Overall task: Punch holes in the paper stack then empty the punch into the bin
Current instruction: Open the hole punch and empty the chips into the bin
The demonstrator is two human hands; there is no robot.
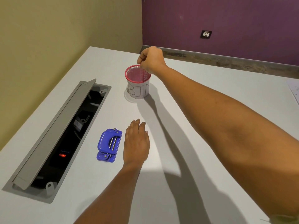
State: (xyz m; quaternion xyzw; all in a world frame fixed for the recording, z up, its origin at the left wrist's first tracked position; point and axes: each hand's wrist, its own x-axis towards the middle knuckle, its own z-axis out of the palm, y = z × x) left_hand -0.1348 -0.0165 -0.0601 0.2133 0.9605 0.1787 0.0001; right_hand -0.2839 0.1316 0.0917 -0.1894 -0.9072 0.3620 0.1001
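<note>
A blue hole punch [109, 145] lies on the white table, a little left of centre. My left hand [136, 143] rests flat on the table just right of the punch, fingers straight, not touching it. Further back stands the bin [138, 92], a pink mesh cup wrapped in paper marked "BIN". My right hand [151, 59] hovers over the bin's far rim with fingers curled and fingertips pinched together; nothing shows between them. A corner of the paper stack [293, 90] shows at the far right edge.
An open cable box [61, 135] with a raised grey lid is sunk into the table on the left. The table [186, 120] meets a yellow wall on the left and faces a purple wall with a socket [206, 34] behind.
</note>
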